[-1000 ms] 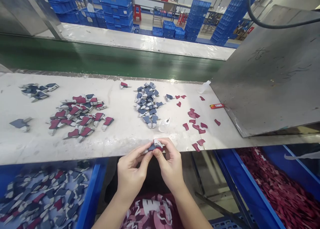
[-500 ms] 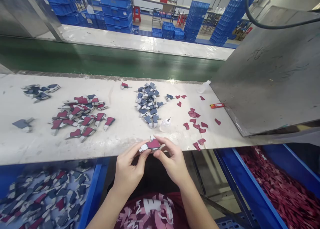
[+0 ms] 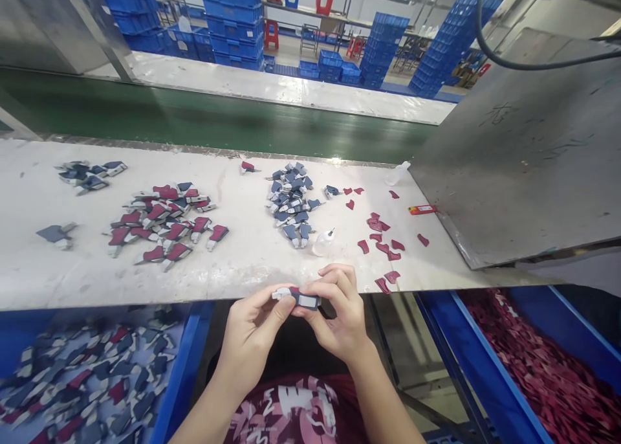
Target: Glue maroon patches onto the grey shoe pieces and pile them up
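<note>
Both my hands pinch a small plastic piece [image 3: 306, 299], dark blue and white with a sliver of red on top, just in front of the table's near edge. My left hand [image 3: 252, 334] grips its white end at the left. Fingers of my right hand [image 3: 343, 318] close round its blue right end. Beyond them stands a small clear bottle with a thin dark tip [image 3: 323, 243]. Behind it lies a heap of blue-and-white pieces [image 3: 291, 201]. Loose flat red pieces [image 3: 382, 248] are scattered to the right, and red-faced pieces [image 3: 165, 214] are heaped to the left.
A blue bin of mixed pieces [image 3: 187, 360] sits below left; another blue bin of red pieces [image 3: 499, 373] is below right. A metal panel [image 3: 524, 153] bounds the right side. Across the table runs a green belt [image 3: 242, 123]. A red-and-yellow cutter [image 3: 422, 210] lies near the panel.
The held piece has been tipped, so its red face is turned mostly out of sight and its blue-and-white side shows. My right hand's fingers have shifted round its right end.
</note>
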Available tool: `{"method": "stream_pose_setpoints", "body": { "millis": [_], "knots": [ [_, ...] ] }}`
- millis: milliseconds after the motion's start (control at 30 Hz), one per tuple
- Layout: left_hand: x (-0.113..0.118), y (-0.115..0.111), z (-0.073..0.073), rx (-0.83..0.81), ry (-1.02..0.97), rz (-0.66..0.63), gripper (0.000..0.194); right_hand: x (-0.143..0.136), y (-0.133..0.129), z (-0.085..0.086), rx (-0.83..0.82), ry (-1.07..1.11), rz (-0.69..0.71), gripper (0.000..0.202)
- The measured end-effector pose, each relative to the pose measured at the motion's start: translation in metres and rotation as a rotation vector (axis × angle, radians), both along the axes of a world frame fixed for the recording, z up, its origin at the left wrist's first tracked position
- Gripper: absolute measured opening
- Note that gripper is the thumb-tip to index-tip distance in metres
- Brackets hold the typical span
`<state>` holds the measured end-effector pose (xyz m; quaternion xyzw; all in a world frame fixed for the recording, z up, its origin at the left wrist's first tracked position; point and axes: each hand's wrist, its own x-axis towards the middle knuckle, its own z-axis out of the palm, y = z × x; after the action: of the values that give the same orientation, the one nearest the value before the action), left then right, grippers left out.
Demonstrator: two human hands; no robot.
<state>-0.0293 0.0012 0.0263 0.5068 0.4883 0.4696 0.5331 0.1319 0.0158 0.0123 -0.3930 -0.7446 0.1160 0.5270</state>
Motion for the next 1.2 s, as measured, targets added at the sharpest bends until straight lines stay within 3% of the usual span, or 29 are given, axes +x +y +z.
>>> {"method": "stream_pose_setpoints", "body": {
  "millis": [167, 300, 467, 667, 933, 1033, 1133, 1200],
  "knots": [
    [0.001, 0.0, 0.0, -0.028, -0.038, 0.0, 0.022, -0.002, -0.004, -0.004, 0.018, 0.025, -0.027, 0.016],
    [-0.004, 0.002, -0.003, -0.054, -0.022, 0.01, 0.034, -0.004, -0.002, -0.006, 0.041, 0.058, -0.045, 0.018],
    [-0.006, 0.003, -0.003, -0.068, 0.005, 0.0, 0.041, -0.003, 0.0, -0.002, 0.028, 0.108, -0.079, 0.039],
    [-0.002, 0.002, -0.003, 0.0, -0.019, -0.003, 0.038, 0.002, 0.0, -0.004, 0.102, 0.069, -0.085, 0.021],
    [0.005, 0.004, -0.003, -0.039, -0.07, 0.055, 0.043, 0.005, 0.003, -0.015, 0.131, 0.008, -0.031, 0.035],
    [0.005, 0.007, 0.0, -0.05, -0.054, 0.094, 0.046, 0.004, 0.002, -0.016, 0.067, 0.024, -0.059, 0.041],
    [0.006, 0.009, 0.001, -0.044, -0.035, 0.138, 0.05, 0.004, 0.0, -0.014, -0.138, 0.085, -0.061, 0.051],
    [0.008, 0.009, 0.0, -0.033, -0.053, 0.148, 0.052, 0.003, -0.001, -0.013, -0.255, 0.099, -0.021, 0.044]
  ]
}}
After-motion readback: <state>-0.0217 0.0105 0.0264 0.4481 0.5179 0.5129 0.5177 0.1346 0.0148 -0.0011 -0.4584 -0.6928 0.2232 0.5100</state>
